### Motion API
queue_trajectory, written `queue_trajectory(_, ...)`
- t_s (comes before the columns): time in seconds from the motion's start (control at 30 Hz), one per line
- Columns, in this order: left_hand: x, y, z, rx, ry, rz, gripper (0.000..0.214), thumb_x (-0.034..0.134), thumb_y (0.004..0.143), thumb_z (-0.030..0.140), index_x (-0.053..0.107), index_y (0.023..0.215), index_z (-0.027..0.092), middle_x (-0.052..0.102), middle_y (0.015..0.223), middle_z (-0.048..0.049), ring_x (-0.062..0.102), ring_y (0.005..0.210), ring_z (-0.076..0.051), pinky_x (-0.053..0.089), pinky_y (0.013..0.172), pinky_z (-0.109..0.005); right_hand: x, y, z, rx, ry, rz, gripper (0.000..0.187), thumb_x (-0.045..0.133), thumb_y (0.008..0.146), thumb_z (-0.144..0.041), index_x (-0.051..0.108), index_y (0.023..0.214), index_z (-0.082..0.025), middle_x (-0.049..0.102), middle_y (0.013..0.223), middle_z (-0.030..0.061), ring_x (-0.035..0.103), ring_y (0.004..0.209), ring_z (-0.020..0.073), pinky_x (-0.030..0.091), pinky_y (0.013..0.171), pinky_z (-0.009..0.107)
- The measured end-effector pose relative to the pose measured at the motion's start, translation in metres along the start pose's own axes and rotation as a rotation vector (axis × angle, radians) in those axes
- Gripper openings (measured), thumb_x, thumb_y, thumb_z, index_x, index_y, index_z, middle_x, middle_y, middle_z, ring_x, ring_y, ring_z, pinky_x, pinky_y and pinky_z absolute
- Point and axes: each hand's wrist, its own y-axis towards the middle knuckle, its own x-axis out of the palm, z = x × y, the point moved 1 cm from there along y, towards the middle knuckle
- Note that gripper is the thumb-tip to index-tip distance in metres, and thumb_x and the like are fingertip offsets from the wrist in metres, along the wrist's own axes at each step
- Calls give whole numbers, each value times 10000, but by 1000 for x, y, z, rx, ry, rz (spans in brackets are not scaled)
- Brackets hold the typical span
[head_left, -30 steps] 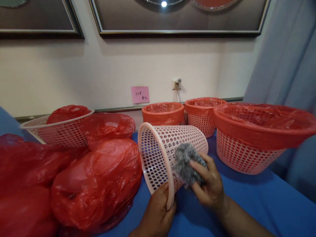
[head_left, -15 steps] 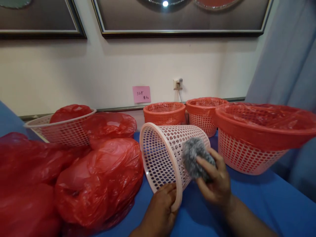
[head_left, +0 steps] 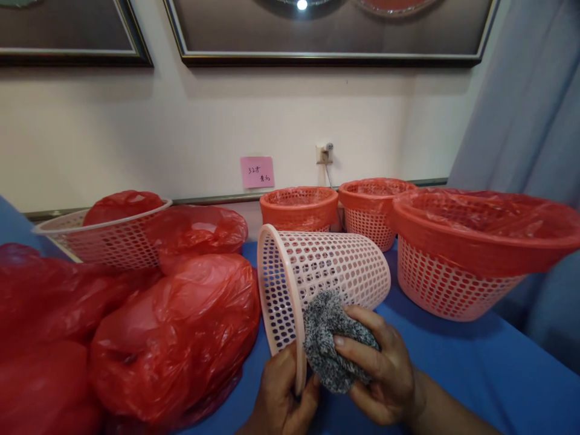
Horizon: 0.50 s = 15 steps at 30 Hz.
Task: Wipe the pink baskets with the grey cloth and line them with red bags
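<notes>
A pale pink plastic basket with round walls and a lattice of small holes (head_left: 344, 266) lies tipped on its side at the middle of the view, over the blue cloth-covered tabletop (head_left: 480, 368); whether its underside touches the cloth cannot be told. Its wide mouth faces left, edged by a smooth, solid rim, and the body narrows to the right toward the base. The holes run in even rows, rounded near the mouth, and the upper wall catches a pale sheen; the blue shows through the openings inside. The left hand (head_left: 281, 386) has its fingers closed around the lowest part of the rim. The right hand (head_left: 385, 362) grips a fuzzy, bunched, grey-and-black flecked cloth (head_left: 333, 347), its fingers bent around it, and the cloth sits against the lower wall just beside the rim. Left of the basket, crumpled, glossy red plastic bags (head_left: 176, 338) are heaped, with a wide white perforated plastic basket (head_left: 113, 238) behind them, tilted and holding more red plastic. Behind and to the right stand three upright pink perforated baskets lined with red bags: a small one (head_left: 299, 208), another beside it (head_left: 369, 223), and a larger one at the right (head_left: 457, 284). On the pale wall beyond are a pink handwritten note (head_left: 257, 173) and a white socket (head_left: 324, 155).
</notes>
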Motion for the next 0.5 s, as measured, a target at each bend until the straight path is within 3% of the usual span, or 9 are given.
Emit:
queue_trajectory(0.1,-1,0,-2,-9,40,10,386,498,1009,283,629,1370,242,757,1072,-105,729,885,-250,623,846,-373,2,-4,7,107,-34,59,679,572,748,-128,543,1416,-241,469,1499,141,613,1261,307,609,920,462)
queue_trajectory(0.17,0,-2,-4,-29,86,24,414,500,1001,235,602,1402,243,746,1143,-114,730,973,-266,614,903,-398,1,-6,22,262,-100,144,644,586,769,-127,559,1399,-258,518,1449,134,604,1277,316,567,994,506)
queue_trajectory(0.3,2,-3,-4,-12,105,7,456,525,967,171,572,1410,263,731,1193,-106,724,1040,-263,608,933,-395,-10,-12,68,740,-194,378,503,644,814,-267,628,1316,-242,621,1337,118,604,1266,320,462,1100,570)
queue_trajectory(0.4,6,0,0,8,96,-67,406,545,925,143,615,1311,248,740,1095,-89,725,977,-240,616,901,-364,-16,-17,95,1060,-109,476,535,677,803,-399,643,1297,-198,684,1250,125,642,1188,317,469,1083,567)
queue_trajectory(0.5,10,3,0,-15,123,-136,333,557,871,133,643,1179,227,728,1009,-78,710,926,-233,613,903,-368,-13,-17,96,1062,-84,440,544,682,806,-416,640,1303,-199,675,1266,125,640,1189,309,465,1089,558)
